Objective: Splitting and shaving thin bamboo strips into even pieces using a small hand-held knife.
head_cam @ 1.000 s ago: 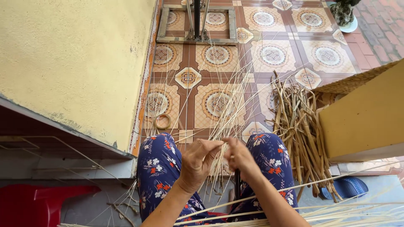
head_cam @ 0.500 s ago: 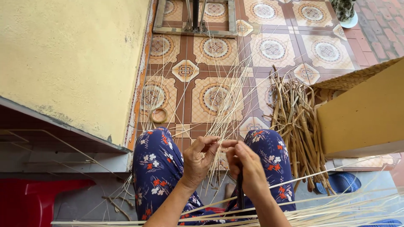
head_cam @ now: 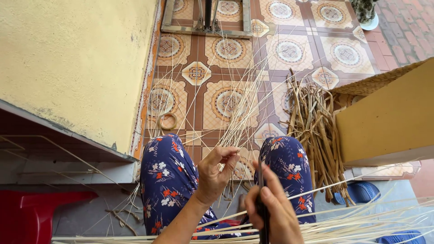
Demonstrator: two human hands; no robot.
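I sit with my knees in blue flowered trousers [head_cam: 167,180] over a patterned tile floor. My left hand [head_cam: 217,174] pinches a bundle of thin pale cane strips [head_cam: 239,117] that fan up and away from me. My right hand [head_cam: 271,210] is closed around a dark, narrow knife-like tool [head_cam: 261,205], held upright just right of the left hand. More long pale strips [head_cam: 352,223] lie across my lap toward the right.
A heap of thicker brown bamboo slats [head_cam: 314,131] lies right of my knee. A yellow wall [head_cam: 77,63] stands left, a tan board [head_cam: 389,122] right. A small tape ring [head_cam: 168,121], a red stool [head_cam: 31,214], blue slippers [head_cam: 361,192] and a metal frame [head_cam: 208,20] are around.
My right hand has drawn back toward me and away from the left hand, with the dark tool now upright. The view has tilted slightly downward.
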